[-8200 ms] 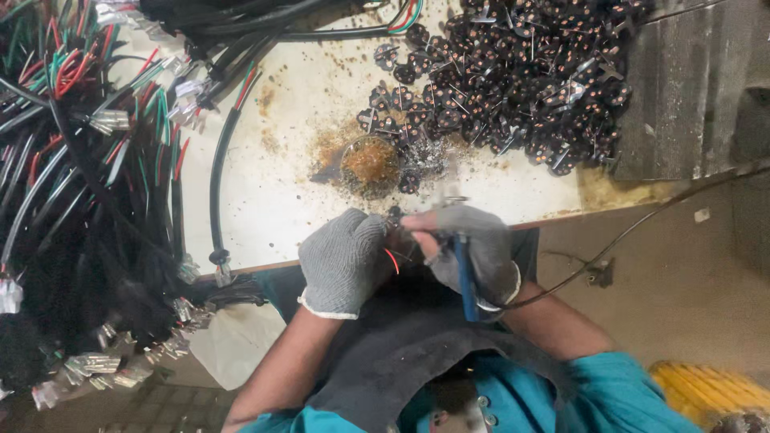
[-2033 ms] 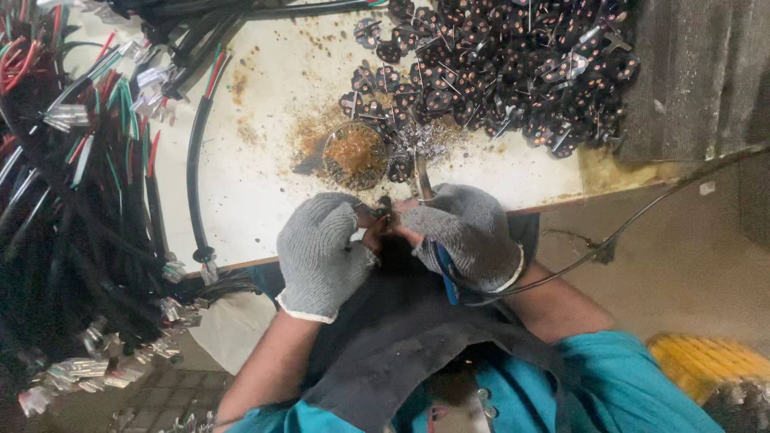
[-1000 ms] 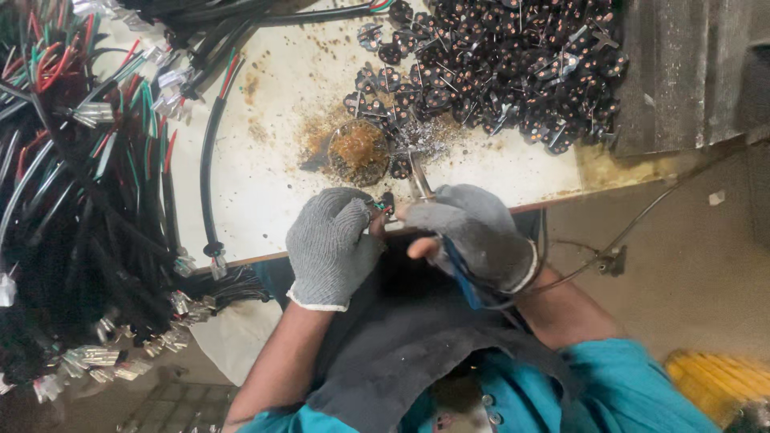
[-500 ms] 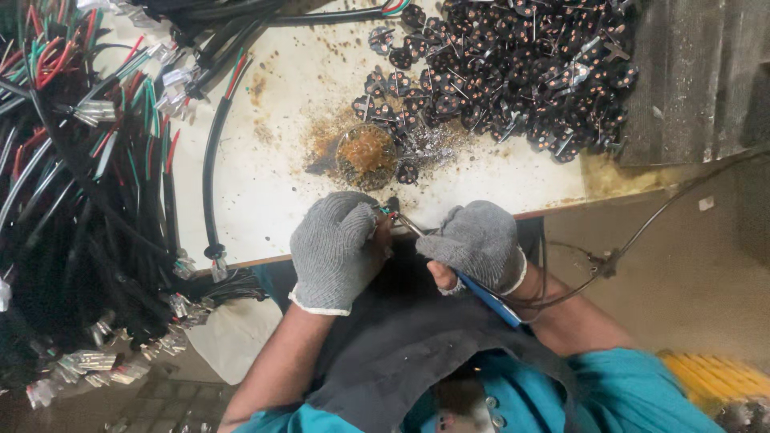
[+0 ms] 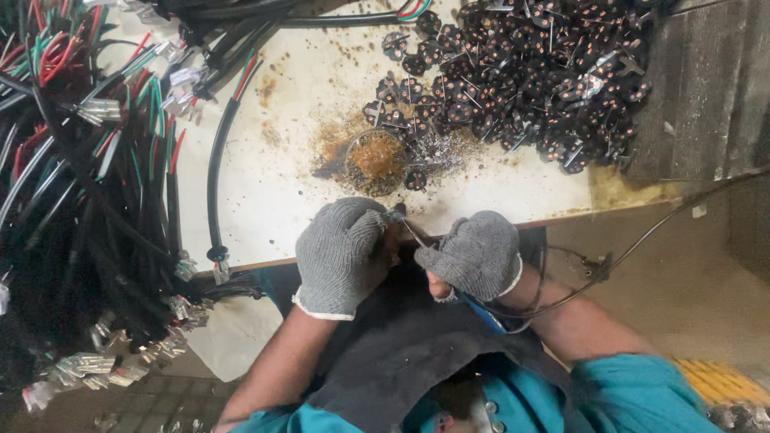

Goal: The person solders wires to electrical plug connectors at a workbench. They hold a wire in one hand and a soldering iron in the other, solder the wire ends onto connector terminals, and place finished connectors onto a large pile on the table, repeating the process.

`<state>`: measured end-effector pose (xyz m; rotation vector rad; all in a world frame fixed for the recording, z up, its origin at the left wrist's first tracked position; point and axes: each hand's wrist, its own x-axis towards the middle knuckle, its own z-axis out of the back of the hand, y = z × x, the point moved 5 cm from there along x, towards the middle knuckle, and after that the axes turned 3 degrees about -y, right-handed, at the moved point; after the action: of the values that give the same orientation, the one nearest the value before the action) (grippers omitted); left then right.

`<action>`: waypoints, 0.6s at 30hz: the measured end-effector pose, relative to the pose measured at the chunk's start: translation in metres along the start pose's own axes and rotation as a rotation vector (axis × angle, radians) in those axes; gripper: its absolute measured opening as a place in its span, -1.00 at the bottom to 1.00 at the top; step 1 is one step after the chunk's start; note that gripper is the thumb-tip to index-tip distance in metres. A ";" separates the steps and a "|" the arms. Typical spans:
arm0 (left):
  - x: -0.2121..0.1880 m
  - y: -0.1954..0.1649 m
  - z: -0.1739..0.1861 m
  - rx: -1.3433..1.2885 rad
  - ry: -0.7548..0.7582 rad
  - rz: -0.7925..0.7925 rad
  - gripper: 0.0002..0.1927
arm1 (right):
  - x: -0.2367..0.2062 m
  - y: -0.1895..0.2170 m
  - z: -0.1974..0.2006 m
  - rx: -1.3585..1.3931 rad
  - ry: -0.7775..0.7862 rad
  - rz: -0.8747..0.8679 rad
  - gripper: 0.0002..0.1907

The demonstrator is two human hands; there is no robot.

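Grey-knit-gloved left hand [image 5: 343,255] is clenching a small dark part [image 5: 395,215] at the near edge of the stained white worktop [image 5: 289,160]. Gloved right hand [image 5: 473,255] is gripping a thin metal-tipped tool [image 5: 413,234] touching that part. Beyond it: a rusty round tin [image 5: 374,162], then a heap of black round components [image 5: 529,72].

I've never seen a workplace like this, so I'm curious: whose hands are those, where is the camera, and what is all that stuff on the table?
The camera sits on a person's head and looks down, so you see their own two hands in grey knit gloves. The left hand pinches a small dark part at the table's edge. The right hand holds a thin tool with a blue handle, its tip meeting that part. On the pale, stained table lie a heap of small dark parts, a little round dish of brownish stuff, and bundles of black, red and green wires.
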<state>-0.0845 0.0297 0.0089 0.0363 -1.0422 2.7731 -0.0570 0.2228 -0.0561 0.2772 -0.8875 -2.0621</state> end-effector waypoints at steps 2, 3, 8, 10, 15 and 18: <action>0.000 0.000 0.000 -0.002 -0.016 0.000 -0.83 | -0.004 -0.004 -0.009 -0.015 0.041 -0.010 -0.76; -0.001 -0.001 -0.001 -0.008 -0.020 -0.005 -0.83 | -0.006 -0.005 -0.012 -0.061 0.046 -0.006 -0.76; -0.002 -0.001 -0.001 -0.009 -0.045 -0.023 -0.84 | -0.010 -0.009 -0.014 0.070 0.047 -0.056 -0.74; -0.003 -0.001 -0.001 -0.003 -0.040 -0.030 -0.84 | -0.011 -0.001 0.004 -0.171 -0.148 0.065 -0.70; -0.002 -0.002 -0.001 0.015 -0.042 -0.020 -0.84 | -0.002 0.003 0.019 -0.107 -0.227 0.021 -0.71; -0.001 -0.002 -0.002 0.019 -0.028 -0.016 -0.84 | 0.001 0.005 0.021 -0.090 -0.242 0.035 -0.73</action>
<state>-0.0827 0.0323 0.0088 0.0858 -1.0179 2.7757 -0.0647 0.2305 -0.0371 -0.0373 -0.9323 -2.1257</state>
